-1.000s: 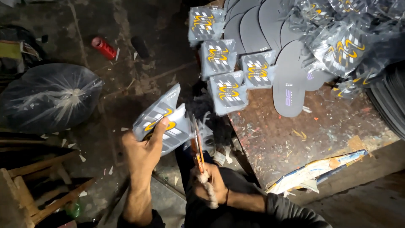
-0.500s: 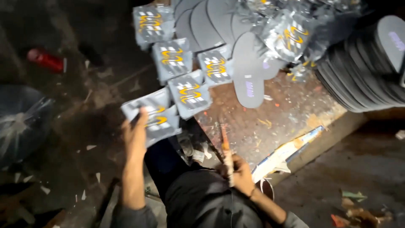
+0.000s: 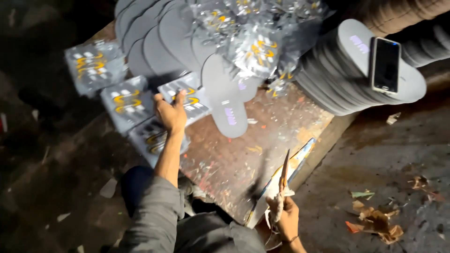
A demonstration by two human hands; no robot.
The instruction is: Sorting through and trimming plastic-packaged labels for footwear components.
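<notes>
1. Hands at a stained wooden bench (image 3: 262,140) are seen from above; the left hand (image 3: 171,112) is laid on a plastic-wrapped packet (image 3: 187,97) with yellow markings, fingers spread flat over it, not clenched.
2. More such packets (image 3: 124,103) are overlapped in a line along the bench's left edge; their contents are blurred by the shiny wrap.
3. The right hand (image 3: 283,218) is clenched around a thin knife (image 3: 283,171), its blade held upright near the bench's front corner; the handle is hidden in the fist.
4. Grey sandal soles (image 3: 225,100) are fanned across the far side, partly buried under crumpled wrappers (image 3: 253,42).
5. A dark phone (image 3: 385,64) is rested on a second stack of soles (image 3: 337,75) at right.
6. The floor (image 3: 398,164) is littered with scraps; the left surroundings are lost in darkness.
</notes>
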